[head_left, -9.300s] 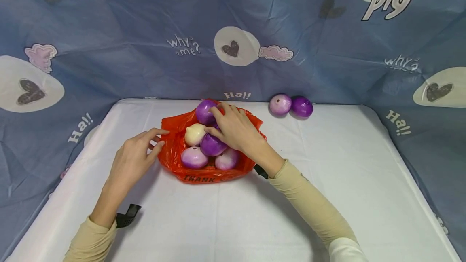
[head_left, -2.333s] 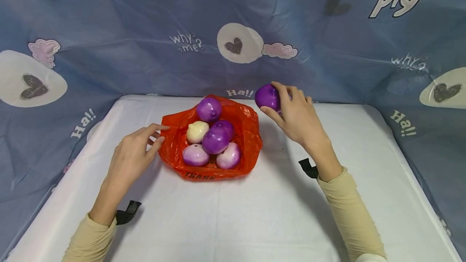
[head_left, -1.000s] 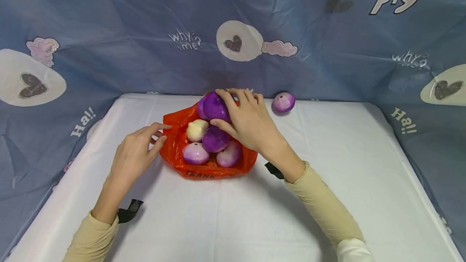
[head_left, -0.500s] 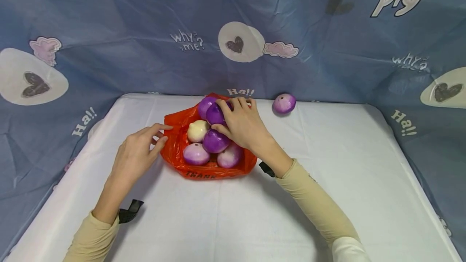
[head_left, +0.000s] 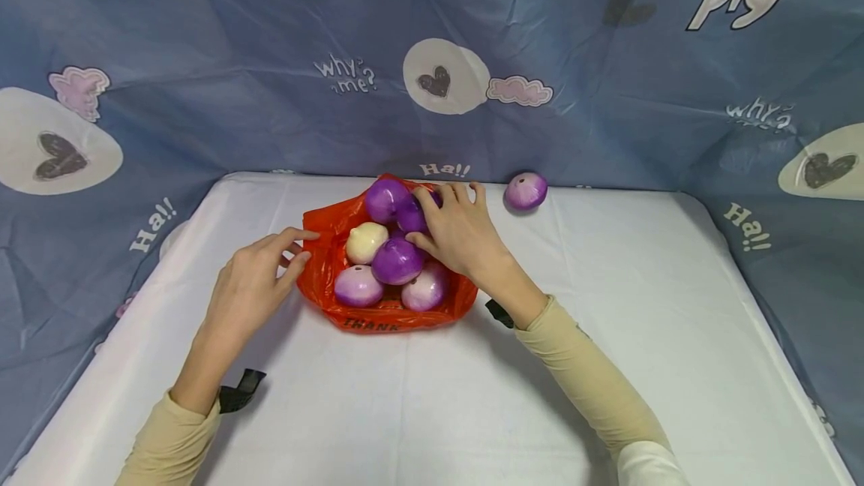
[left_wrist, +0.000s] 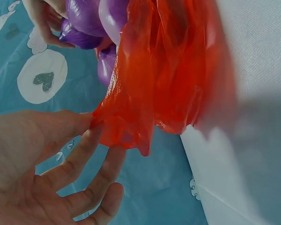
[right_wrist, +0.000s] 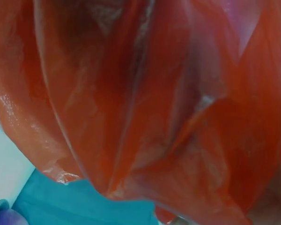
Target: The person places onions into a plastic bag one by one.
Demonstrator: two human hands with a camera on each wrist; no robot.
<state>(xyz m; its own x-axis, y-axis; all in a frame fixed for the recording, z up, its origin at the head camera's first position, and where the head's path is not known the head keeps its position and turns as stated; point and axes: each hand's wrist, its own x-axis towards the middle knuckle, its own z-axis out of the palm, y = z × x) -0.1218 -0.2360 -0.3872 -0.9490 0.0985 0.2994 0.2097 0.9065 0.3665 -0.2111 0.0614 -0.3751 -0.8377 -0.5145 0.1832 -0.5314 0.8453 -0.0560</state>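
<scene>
A red plastic bag (head_left: 327, 227) stands mouth up on the table, with several purple onions and a pale, peeled-looking onion (head_left: 367, 242) heaped inside. My left hand (head_left: 250, 287) pinches the bag's left edge between thumb and fingers; the left wrist view shows the thin red plastic (left_wrist: 131, 112) between them. Over the bag's right rear part, my right hand (head_left: 459, 235) holds a dark purple onion (head_left: 412, 217) among the others, its fingers partly covering it. Red plastic (right_wrist: 131, 103) fills most of the right wrist view and hides that hand's fingertips.
One more light purple onion (head_left: 526, 192) sits at the table's back edge, right of the bag. White cloth covers the table (head_left: 432, 403). A blue printed cloth (head_left: 270, 58) hangs behind and along both sides.
My right hand took the dark purple onion from the back of the table, carried it left to the bag and lowered it among the others. My left hand stays at the bag's edge.
</scene>
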